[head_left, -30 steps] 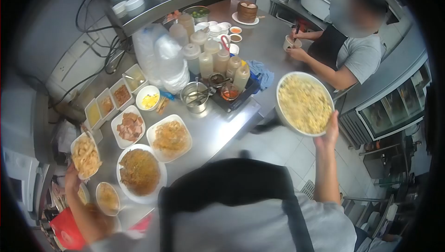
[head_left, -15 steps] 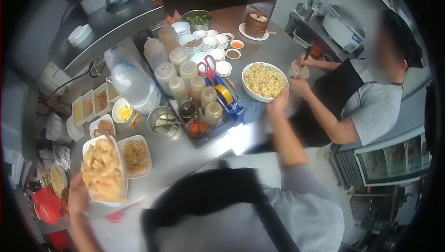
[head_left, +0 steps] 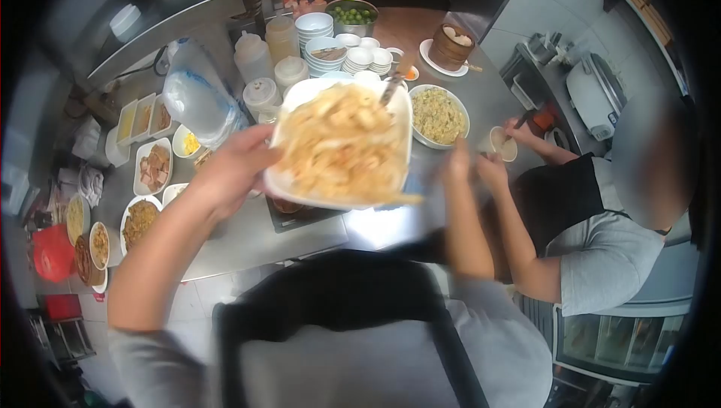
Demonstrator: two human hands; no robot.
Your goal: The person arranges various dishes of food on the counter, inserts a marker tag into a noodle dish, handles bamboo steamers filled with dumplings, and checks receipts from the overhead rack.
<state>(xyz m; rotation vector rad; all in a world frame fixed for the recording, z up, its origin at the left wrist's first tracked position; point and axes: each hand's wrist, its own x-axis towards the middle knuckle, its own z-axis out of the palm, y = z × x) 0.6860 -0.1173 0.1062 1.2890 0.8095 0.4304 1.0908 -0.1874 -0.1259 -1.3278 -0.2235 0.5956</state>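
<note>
My left hand (head_left: 240, 171) grips the left rim of a white square dish of pale food (head_left: 342, 141), with a utensil handle standing up at its far right edge. The dish is raised over the counter, slightly blurred, and hides the sauce bottles and tray behind it. My right hand (head_left: 458, 160) is at the near rim of a white bowl of yellowish rice-like food (head_left: 438, 115) on the steel counter. Its fingers are blurred, and whether they still grip the rim I cannot tell.
A co-worker (head_left: 593, 235) at the right holds a small cup (head_left: 503, 144). Farther back are a bamboo steamer (head_left: 451, 49), stacked bowls (head_left: 314, 29) and a pot of green fruit (head_left: 351, 16). Food dishes (head_left: 153, 168) and a plastic bag (head_left: 197, 96) lie left.
My left hand has brought the square dish from the left side to the middle. My right hand has carried the bowl of rice-like food to the far counter, near the steamer. The view has turned.
</note>
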